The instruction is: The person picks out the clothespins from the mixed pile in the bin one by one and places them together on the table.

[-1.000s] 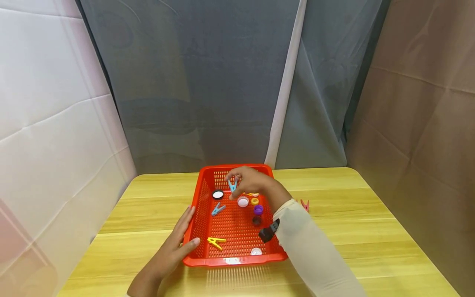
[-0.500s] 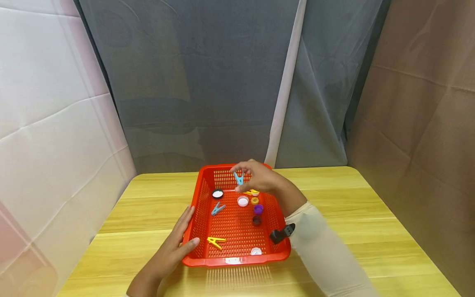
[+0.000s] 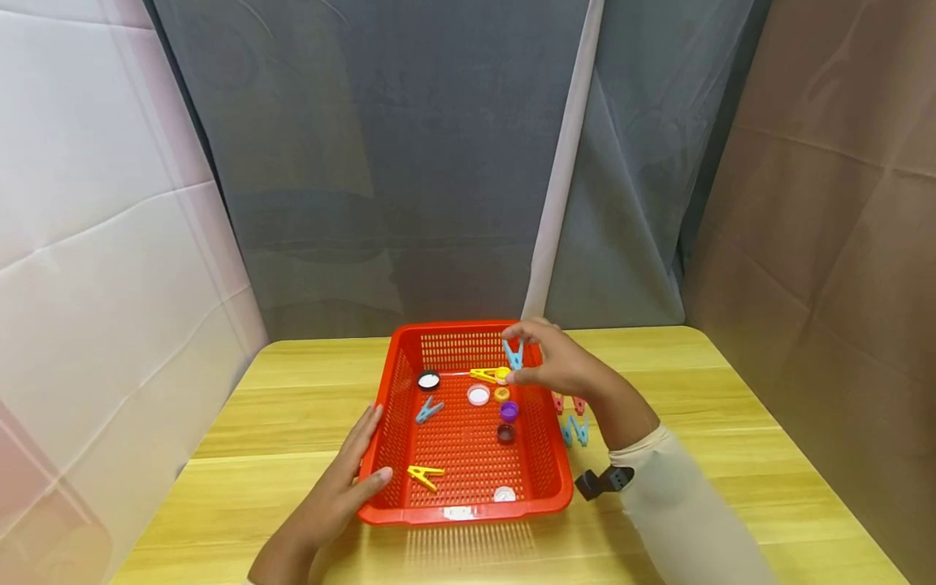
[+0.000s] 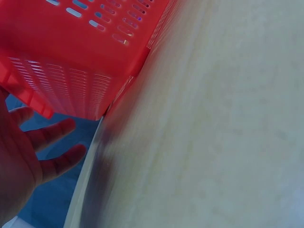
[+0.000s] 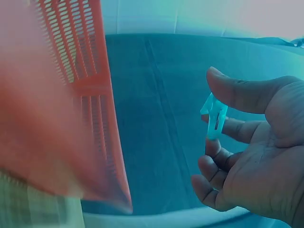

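A light blue clothespin point(image 3: 515, 355) is pinched between thumb and fingers of my right hand point(image 3: 561, 363), over the basket's right rim near its far corner. The right wrist view shows the same clothespin point(image 5: 216, 118) between the thumb and fingertips, off the basket's side. My left hand point(image 3: 332, 496) rests against the left side of the red plastic basket point(image 3: 409, 517), its thumb at the rim. Straight, spread fingers point(image 4: 52, 134) show in the left wrist view. Inside the basket lie a blue-grey clothespin point(image 3: 428, 410), a yellow clothespin point(image 3: 424, 476) and another yellow clothespin point(image 3: 483, 374).
Several bottle caps also lie in the basket, among them a purple cap point(image 3: 509, 411), a black-rimmed cap point(image 3: 428, 380) and a clear cap point(image 3: 504, 494). Right of the basket, on the wooden table point(image 3: 702, 422), are blue clothespins point(image 3: 580, 431) and red clothespins point(image 3: 579, 405).
My right hand has carried the blue clothespin rightward from over the basket's middle to its right rim, uncovering clothespins on the table. My left hand has stayed put.
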A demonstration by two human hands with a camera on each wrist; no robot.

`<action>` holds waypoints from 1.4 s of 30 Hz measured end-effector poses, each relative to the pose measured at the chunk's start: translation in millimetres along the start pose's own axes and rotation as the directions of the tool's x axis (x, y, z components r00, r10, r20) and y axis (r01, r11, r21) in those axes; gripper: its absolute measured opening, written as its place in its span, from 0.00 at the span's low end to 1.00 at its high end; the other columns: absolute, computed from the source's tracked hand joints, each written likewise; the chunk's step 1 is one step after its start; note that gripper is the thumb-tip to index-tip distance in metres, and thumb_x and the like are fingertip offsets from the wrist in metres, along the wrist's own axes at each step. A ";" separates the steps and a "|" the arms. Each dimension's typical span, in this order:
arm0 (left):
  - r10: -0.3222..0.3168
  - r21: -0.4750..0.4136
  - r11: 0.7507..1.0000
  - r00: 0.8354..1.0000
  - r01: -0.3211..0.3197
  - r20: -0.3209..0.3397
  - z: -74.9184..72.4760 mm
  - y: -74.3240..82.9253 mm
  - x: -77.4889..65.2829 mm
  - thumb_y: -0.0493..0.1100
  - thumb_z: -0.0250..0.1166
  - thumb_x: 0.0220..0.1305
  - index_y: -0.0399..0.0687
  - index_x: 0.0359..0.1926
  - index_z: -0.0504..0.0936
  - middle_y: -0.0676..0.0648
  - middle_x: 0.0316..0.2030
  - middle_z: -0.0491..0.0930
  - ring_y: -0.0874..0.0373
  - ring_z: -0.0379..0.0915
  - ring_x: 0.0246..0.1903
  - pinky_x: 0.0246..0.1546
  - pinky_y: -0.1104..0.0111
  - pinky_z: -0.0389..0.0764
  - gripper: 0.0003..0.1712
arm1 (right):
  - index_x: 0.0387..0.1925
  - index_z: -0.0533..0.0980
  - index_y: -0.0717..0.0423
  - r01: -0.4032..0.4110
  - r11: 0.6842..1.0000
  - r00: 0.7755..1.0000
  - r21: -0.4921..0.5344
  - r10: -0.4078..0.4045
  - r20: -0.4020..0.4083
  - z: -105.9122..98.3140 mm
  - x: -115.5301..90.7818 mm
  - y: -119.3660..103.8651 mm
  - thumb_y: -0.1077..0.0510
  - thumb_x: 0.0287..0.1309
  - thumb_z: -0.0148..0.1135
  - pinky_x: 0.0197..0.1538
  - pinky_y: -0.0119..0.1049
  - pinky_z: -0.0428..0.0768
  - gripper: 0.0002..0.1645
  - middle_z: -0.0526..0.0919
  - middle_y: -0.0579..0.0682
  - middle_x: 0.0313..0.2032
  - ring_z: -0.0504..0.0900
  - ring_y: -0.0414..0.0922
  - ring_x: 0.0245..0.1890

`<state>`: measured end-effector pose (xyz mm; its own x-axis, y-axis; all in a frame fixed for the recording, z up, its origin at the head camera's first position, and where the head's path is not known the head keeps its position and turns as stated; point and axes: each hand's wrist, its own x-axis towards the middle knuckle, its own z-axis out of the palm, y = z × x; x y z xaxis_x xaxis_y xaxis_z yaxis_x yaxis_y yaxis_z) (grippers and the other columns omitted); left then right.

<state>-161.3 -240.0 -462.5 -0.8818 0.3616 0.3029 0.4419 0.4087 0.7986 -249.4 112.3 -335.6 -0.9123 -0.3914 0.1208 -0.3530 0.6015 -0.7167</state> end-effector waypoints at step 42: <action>-0.036 0.030 0.999 0.999 0.036 0.008 -0.2 -0.1 -4.7 0.41 0.58 0.70 0.60 0.80 0.42 0.48 0.80 0.35 0.37 0.34 0.76 0.64 0.36 0.59 0.47 | 0.61 0.75 0.48 -0.009 0.998 0.992 -0.058 0.001 -0.130 3.1 -87.0 168.7 0.52 0.54 0.73 0.58 0.66 0.64 0.32 0.74 0.53 0.56 0.63 0.55 0.59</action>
<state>-157.2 -241.8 -463.9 -0.8957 0.3537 0.2696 0.4149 0.4463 0.7929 -228.9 245.7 -469.2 -0.9320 -0.2967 0.2080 -0.3561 0.6441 -0.6770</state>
